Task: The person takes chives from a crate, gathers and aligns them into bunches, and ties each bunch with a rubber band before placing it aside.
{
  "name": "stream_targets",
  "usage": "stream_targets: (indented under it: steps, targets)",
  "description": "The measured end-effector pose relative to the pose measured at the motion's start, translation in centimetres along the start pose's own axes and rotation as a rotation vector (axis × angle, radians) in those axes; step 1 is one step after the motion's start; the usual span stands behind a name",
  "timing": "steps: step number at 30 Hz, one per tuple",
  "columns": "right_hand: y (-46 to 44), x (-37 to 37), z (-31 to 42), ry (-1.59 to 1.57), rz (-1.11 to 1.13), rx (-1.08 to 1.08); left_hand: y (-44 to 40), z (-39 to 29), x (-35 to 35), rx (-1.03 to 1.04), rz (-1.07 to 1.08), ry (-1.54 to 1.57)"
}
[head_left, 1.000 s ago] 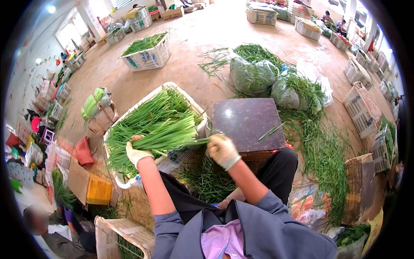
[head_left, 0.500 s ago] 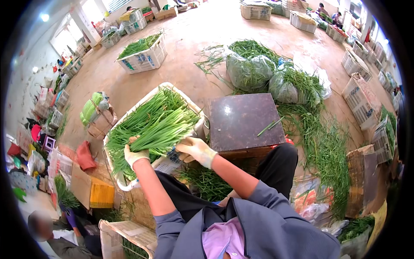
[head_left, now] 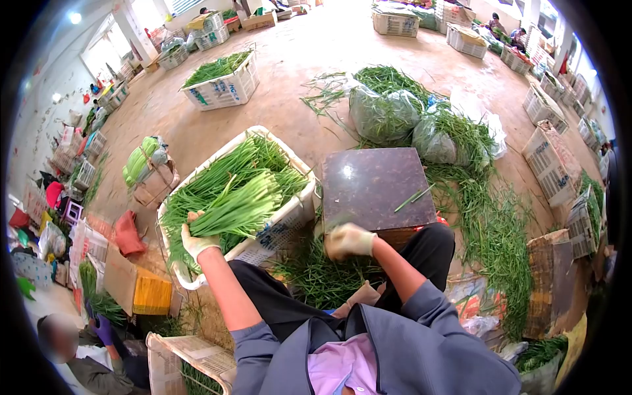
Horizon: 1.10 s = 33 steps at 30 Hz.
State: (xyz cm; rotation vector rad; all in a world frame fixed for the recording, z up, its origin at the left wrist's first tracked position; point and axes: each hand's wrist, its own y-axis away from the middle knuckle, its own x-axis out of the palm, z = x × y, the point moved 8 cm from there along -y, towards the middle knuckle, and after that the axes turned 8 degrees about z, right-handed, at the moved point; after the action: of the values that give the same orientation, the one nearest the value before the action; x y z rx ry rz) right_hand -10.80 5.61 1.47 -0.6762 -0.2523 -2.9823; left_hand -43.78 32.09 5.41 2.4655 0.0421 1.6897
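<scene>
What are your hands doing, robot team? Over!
Left grip closed on green bunch, above white crate. Right grip blurred by dark box, hold unclear. Heaped greens fill crate beneath bunch. Over.

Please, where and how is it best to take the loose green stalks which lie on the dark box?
I would pinch both stalks near the middle, from above, with the right hand, fingers across their slanted length. They are thin, lie close together on the flat top of the dark box, and nothing covers them.
</scene>
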Motion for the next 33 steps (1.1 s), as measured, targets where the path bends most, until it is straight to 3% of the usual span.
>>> stream_targets:
  steps: [2,3,4,5,7,9,10,11,14,15,17,19,21,25,27,29,31,33]
  targets:
    - [-0.1,0.4,-2.6,0.801,0.093,0.043,0.5,-0.1,1.8,0.03,0.211,-0.023]
    - [-0.7,0.5,-3.2,1.204,0.138,0.062,1.0,0.1,2.8,0.036,0.216,-0.015]
    - [-1.2,-1.0,-3.0,0.518,-0.025,-0.045,2.2,0.8,4.2,-0.071,0.332,0.094]
    - [-0.6,0.6,-0.5,0.132,-0.118,0.033,3.3,1.4,5.4,-0.176,0.449,0.197]
    - [-1.5,0.8,2.1,0.353,-0.184,-0.16,4.2,2.0,5.9,-0.195,0.535,0.206]
    - [-2.0,2.1,3.8,0.29,-0.207,-0.185,4.0,1.9,5.8,-0.182,0.465,0.305]
    - [-1.8,2.8,5.1,0.27,-0.22,-0.245,5.0,2.2,6.8,-0.203,0.605,0.296]
    - [-1.5,3.8,6.4,0.251,-0.229,-0.301,4.9,2.4,6.5,-0.199,0.602,0.296]
    - [-1.1,8.3,10.5,0.523,-0.201,-0.499,5.8,3.3,7.8,-0.201,0.841,0.16]
    - [-1.0,10.2,11.7,0.68,-0.196,-0.623,6.5,3.8,8.3,-0.202,0.854,0.15]
    - [-1.8,13.1,12.3,0.995,-0.19,-0.559,7.0,4.8,8.7,-0.206,0.88,0.138]
    - [-3.1,13.2,10.7,1.056,-0.153,-0.753,7.3,5.3,8.6,-0.211,0.883,0.129]
    - [-2.0,12.7,11.5,1.002,-0.203,-0.806,7.4,5.0,8.7,-0.205,0.883,0.118]
    - [-0.3,10.2,9.6,1.039,-0.293,-0.701,7.1,3.6,8.0,-0.196,0.829,0.223]
    - [-0.4,10.6,8.5,1.181,-0.173,-0.635,7.5,3.8,8.7,-0.242,0.863,0.3]
    - [-0.3,9.6,9.1,1.047,-0.195,-0.61,8.0,4.0,9.4,-0.266,0.881,0.325]
    - [-0.8,7.9,9.3,0.66,-0.193,-0.436,8.9,4.2,9.9,-0.272,0.893,0.35]
    - [-1.7,8.5,9.7,0.719,-0.109,-0.393,9.7,5.0,11.1,-0.329,0.961,0.351]
